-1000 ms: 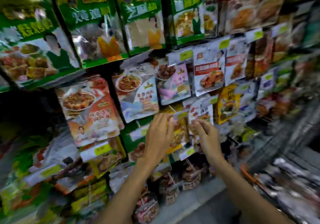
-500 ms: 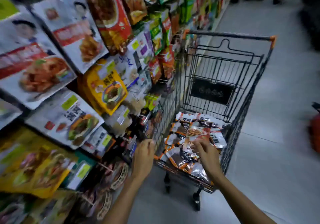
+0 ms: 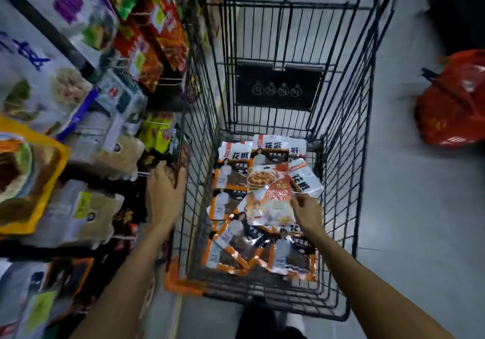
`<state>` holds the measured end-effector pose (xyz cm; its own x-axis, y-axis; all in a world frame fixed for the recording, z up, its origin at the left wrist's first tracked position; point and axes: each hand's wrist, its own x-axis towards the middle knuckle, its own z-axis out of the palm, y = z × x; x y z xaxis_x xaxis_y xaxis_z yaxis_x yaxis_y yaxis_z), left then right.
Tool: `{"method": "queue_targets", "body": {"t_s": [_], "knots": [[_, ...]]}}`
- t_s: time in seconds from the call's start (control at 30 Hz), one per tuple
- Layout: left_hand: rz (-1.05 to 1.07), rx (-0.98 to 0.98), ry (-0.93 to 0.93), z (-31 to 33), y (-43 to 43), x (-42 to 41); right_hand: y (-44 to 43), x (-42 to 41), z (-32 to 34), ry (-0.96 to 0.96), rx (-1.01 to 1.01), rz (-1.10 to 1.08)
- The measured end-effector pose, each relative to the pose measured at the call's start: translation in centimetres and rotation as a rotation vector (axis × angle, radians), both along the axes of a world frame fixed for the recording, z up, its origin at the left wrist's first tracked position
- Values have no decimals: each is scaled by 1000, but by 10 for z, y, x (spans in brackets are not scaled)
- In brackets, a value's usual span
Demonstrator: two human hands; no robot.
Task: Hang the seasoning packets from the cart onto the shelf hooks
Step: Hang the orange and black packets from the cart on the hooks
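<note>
A black wire cart point(image 3: 341, 118) stands in front of me, and several seasoning packets point(image 3: 236, 249) lie flat on its floor. On top of them is an orange and white packet point(image 3: 270, 194) with a dish pictured on it. My right hand point(image 3: 308, 210) is inside the cart and pinches that packet at its right edge. My left hand point(image 3: 164, 194) stays outside the cart at the shelf, its fingers curled against a dark hanging packet point(image 3: 175, 152) near a metal hook point(image 3: 143, 173).
The shelf wall point(image 3: 65, 118) on the left is packed with hanging packets. A red plastic bag point(image 3: 454, 102) lies on the grey floor to the right of the cart. My shoes point(image 3: 267, 320) show just behind the cart's near rim.
My view swung from the shelf down to the cart. The right hand went from the hooks into the cart and took hold of the orange packet. The left hand stayed by the shelf.
</note>
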<state>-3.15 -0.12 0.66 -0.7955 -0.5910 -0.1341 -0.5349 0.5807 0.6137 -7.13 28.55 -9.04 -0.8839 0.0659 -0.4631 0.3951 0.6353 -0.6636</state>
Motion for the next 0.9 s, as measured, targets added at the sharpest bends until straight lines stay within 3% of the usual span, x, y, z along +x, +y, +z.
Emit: {"method": "queue_targets", "body": {"t_s": [0.17, 0.27, 0.37, 0.47, 0.6, 0.73, 0.9], "knots": [[-44, 11, -75, -41, -9, -21, -14, -20, -69, -99, 82, 73], [-34, -58, -113, -51, -14, -26, -22, -30, -94, -242, 238, 159], [-51, -97, 35, -50, -14, -24, -32, -38, -103, -289, 397, 141], [-75, -95, 90, -46, -14, -21, -40, -42, -104, -219, 310, -131], [-103, -80, 111, -41, -13, -20, -34, -40, -98, -176, 62, -307], [-125, -93, 93, -40, -14, -16, -25, -36, -84, -229, -193, -333], [-137, -99, 64, -35, -17, -9, -16, -33, -53, -165, -323, -284]]}}
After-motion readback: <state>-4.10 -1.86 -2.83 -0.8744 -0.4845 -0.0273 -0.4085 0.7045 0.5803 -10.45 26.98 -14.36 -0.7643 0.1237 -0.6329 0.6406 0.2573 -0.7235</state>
